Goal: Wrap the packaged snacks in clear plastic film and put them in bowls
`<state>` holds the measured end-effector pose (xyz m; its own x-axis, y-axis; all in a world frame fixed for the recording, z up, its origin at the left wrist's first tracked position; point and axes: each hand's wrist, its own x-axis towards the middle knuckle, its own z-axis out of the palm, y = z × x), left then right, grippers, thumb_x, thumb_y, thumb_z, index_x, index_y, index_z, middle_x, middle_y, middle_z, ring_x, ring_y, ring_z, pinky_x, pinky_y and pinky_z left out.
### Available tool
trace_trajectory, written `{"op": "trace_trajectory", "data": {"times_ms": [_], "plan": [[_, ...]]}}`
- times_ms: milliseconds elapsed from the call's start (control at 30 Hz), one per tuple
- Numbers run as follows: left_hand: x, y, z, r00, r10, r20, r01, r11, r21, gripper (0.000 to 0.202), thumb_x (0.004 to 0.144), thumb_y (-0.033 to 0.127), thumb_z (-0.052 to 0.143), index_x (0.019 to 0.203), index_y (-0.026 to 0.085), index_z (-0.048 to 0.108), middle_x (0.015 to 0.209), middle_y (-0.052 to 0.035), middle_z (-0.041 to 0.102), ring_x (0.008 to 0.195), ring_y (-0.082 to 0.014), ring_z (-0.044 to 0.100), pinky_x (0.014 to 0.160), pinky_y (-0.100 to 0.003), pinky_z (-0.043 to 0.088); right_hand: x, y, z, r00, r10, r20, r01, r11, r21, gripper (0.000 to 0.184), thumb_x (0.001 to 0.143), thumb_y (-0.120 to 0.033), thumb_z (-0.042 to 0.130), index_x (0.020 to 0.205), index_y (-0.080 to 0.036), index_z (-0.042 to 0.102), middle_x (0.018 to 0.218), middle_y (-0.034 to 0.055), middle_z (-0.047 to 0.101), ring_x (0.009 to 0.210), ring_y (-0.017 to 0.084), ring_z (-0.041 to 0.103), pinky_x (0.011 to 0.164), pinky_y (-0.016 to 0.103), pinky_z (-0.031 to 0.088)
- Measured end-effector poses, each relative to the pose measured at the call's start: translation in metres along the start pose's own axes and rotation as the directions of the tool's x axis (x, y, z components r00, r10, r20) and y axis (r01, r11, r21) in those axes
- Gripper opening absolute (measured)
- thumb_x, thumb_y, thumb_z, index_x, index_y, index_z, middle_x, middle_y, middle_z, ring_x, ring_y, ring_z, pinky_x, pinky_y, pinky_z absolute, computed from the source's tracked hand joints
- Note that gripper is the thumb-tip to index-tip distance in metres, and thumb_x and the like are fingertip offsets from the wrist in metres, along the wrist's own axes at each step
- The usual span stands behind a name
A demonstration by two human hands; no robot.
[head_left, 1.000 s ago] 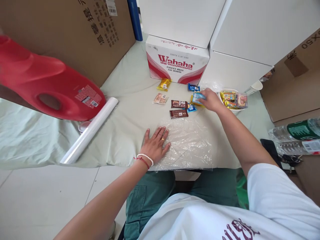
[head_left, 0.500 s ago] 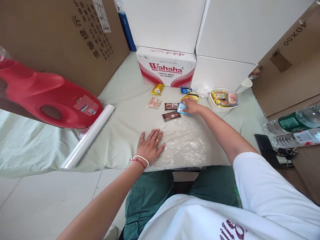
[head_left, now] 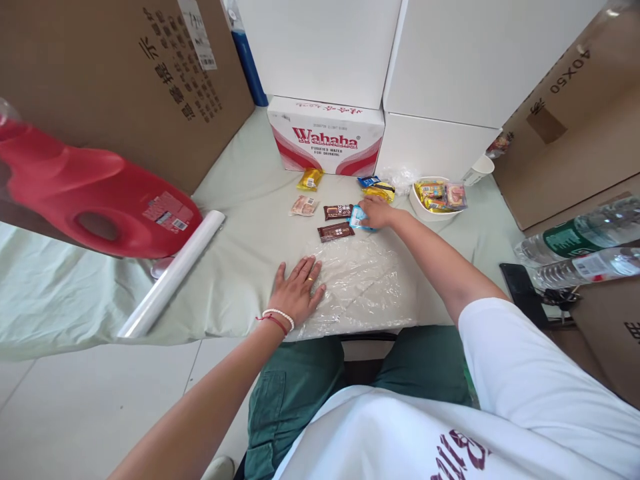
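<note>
Pale green and cloth-covered, the tabletop in the head view gives us room between the white roll and the clear film (thin, crinkled), which reaches the front edge. Our left hand lies flat, fingers spread, at its left side; our right hand grips the light-blue packet beside a flat brown packet.

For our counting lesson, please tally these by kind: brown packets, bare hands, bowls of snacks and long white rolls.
Brown packets: 2
Bare hands: 2
Bowls of snacks: 1
Long white rolls: 1
Total: 6
</note>
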<state>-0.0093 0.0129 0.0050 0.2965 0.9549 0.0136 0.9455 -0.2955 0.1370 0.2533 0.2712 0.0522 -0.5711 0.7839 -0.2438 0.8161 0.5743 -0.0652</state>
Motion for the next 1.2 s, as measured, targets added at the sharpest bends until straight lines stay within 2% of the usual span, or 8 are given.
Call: {"op": "trace_trajectory", "data": {"times_ms": [67, 367, 500, 700, 833, 900, 1067, 1200], "plan": [[0.000, 0.000, 0.000, 1.000, -0.005, 0.001, 0.005, 1.000, 0.001, 0.065, 0.107, 0.050, 0.031, 0.168, 0.026, 0.033, 0.174, -0.0117, 0.034, 0.160, -0.0308, 0.033, 0.131, -0.066, 0.009, 0.003, 0.000, -0.002, 0.999, 0.016, 0.031, -0.016, 1.000, 0.005, 0.058, 0.088, -0.036, 0.073, 0.141, -0.018, 0.058, 0.153, 0.0199, 0.053, 0.152, 0.039, 0.038, 0.125, 0.054, 0.029], [0.000, 0.002, -0.003, 1.000, -0.011, -0.004, 0.011, 1.000, -0.015, 0.065, 0.107, 0.050, 0.029, 0.166, 0.025, 0.037, 0.173, -0.0117, 0.035, 0.160, -0.0292, 0.032, 0.131, -0.064, 0.008, 0.015, -0.014, -0.023, 0.960, 0.210, 0.188, -0.208, 0.978, -0.029, 0.061, 0.074, -0.043, 0.089, 0.123, -0.011, 0.069, 0.130, 0.0203, 0.070, 0.129, 0.039, 0.060, 0.107, 0.046, 0.050], [0.000, 0.001, 0.000, 1.000, -0.008, -0.013, 0.007, 1.000, -0.022, 0.065, 0.107, 0.050, 0.029, 0.166, 0.023, 0.038, 0.173, -0.0119, 0.035, 0.161, -0.0286, 0.032, 0.131, -0.064, 0.007, 0.005, -0.026, -0.027, 0.953, 0.273, 0.133, -0.269, 0.962, -0.048, 0.068, 0.074, -0.046, 0.089, 0.127, -0.010, 0.066, 0.134, 0.0222, 0.068, 0.130, 0.041, 0.059, 0.109, 0.048, 0.048], [0.000, 0.001, 0.001, 1.000, -0.012, -0.007, 0.012, 0.999, -0.050, 0.065, 0.107, 0.050, 0.029, 0.165, 0.022, 0.039, 0.174, -0.0120, 0.034, 0.161, -0.0286, 0.031, 0.131, -0.064, 0.004, -0.056, -0.029, -0.020, 0.943, 0.332, -0.012, -0.332, 0.943, 0.007, 0.053, 0.091, -0.038, 0.071, 0.137, -0.016, 0.056, 0.129, 0.0190, 0.071, 0.114, 0.035, 0.070, 0.087, 0.038, 0.054], [0.001, 0.002, 0.001, 1.000, -0.017, -0.016, 0.016, 0.997, -0.073, 0.065, 0.107, 0.050, 0.029, 0.166, 0.024, 0.036, 0.174, -0.0117, 0.033, 0.162, -0.0291, 0.029, 0.132, -0.063, 0.002, -0.115, -0.006, -0.014, 0.840, 0.518, -0.163, -0.509, 0.855, 0.096, 0.046, 0.094, -0.047, 0.065, 0.132, -0.022, 0.058, 0.122, 0.0186, 0.074, 0.110, 0.039, 0.071, 0.081, 0.042, 0.053], [0.001, 0.002, 0.001, 1.000, -0.015, -0.007, 0.014, 0.997, -0.077, 0.066, 0.107, 0.050, 0.030, 0.167, 0.024, 0.035, 0.174, -0.0120, 0.034, 0.162, -0.0300, 0.029, 0.131, -0.064, 0.002, -0.141, 0.004, -0.004, 0.806, 0.571, -0.158, -0.558, 0.821, 0.119, 0.043, 0.097, -0.050, 0.060, 0.130, -0.022, 0.058, 0.120, 0.0204, 0.073, 0.109, 0.039, 0.071, 0.081, 0.043, 0.053], [0.000, 0.003, -0.001, 1.000, -0.011, -0.012, 0.010, 0.998, -0.055, 0.065, 0.107, 0.049, 0.029, 0.166, 0.022, 0.037, 0.173, -0.0135, 0.034, 0.161, -0.0291, 0.030, 0.131, -0.064, 0.004, -0.177, 0.011, 0.030, 0.874, 0.479, -0.082, -0.474, 0.878, 0.068, 0.034, 0.103, -0.041, 0.049, 0.127, -0.018, 0.057, 0.126, 0.0244, 0.067, 0.118, 0.039, 0.064, 0.089, 0.046, 0.052], [0.002, 0.003, 0.000, 1.000, -0.022, 0.009, 0.023, 0.999, -0.045, 0.069, 0.107, 0.052, 0.026, 0.168, 0.021, 0.032, 0.175, -0.0132, 0.031, 0.162, -0.0301, 0.029, 0.131, -0.065, 0.005, -0.176, 0.009, 0.018, 0.870, 0.479, -0.118, -0.470, 0.878, 0.091, 0.030, 0.101, -0.035, 0.049, 0.123, -0.018, 0.059, 0.125, 0.0228, 0.065, 0.116, 0.040, 0.061, 0.091, 0.048, 0.051]]}}
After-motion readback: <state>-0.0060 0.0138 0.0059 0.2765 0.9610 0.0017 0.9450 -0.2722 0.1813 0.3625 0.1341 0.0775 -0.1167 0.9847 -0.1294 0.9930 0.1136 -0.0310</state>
